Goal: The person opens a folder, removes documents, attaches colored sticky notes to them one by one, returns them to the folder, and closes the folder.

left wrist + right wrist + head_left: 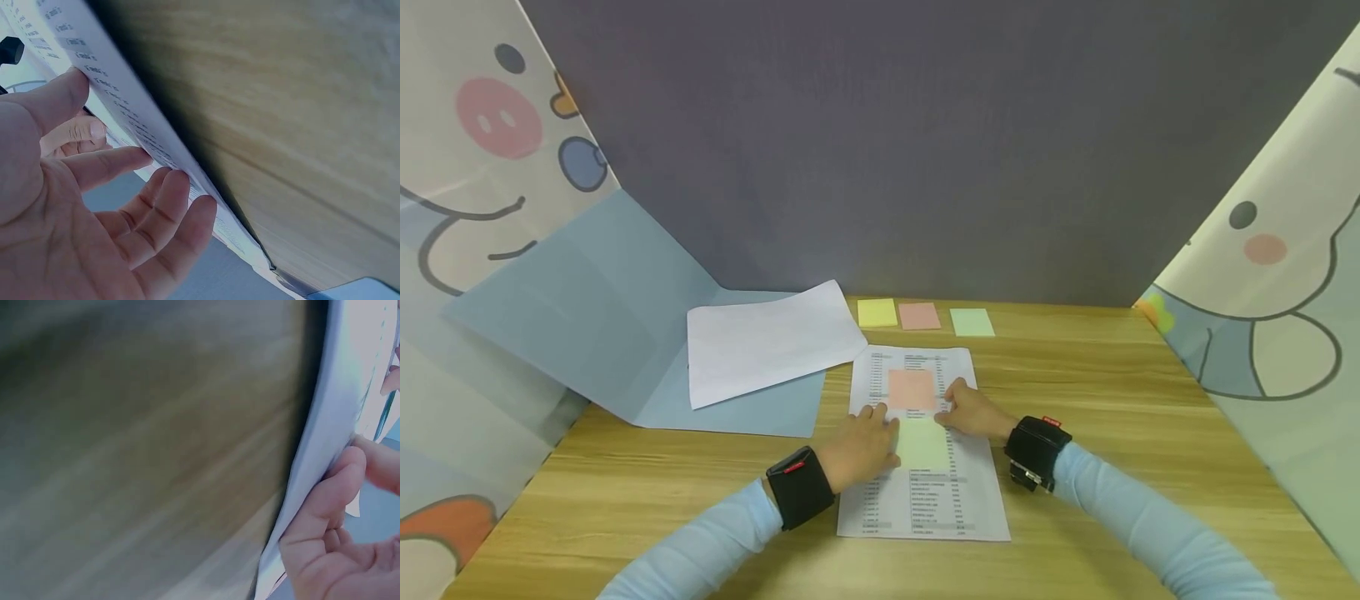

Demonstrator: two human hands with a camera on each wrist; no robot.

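Observation:
A printed sheet [880, 508] lies on the table with a pink sticky note [912, 389] on its upper part and a pale green sticky note [923, 446] below that. My left hand [859, 446] rests on the sheet at the green note's left side, fingers spread and relaxed; in the left wrist view its fingertips [203, 209] touch the printed page. At the green note's upper right corner is my right hand [976, 412], thumb at the corner and forefinger apart from it, higher on the sheet. The right wrist view shows bent fingers [347, 472] against the paper.
A blue folder [745, 421] stands open at the left, its cover raised, with white paper [767, 342] inside. Along the back lie yellow [877, 313], pink [919, 316] and green [972, 322] sticky pads. A dark panel [880, 150] rises behind the wooden table [1112, 400].

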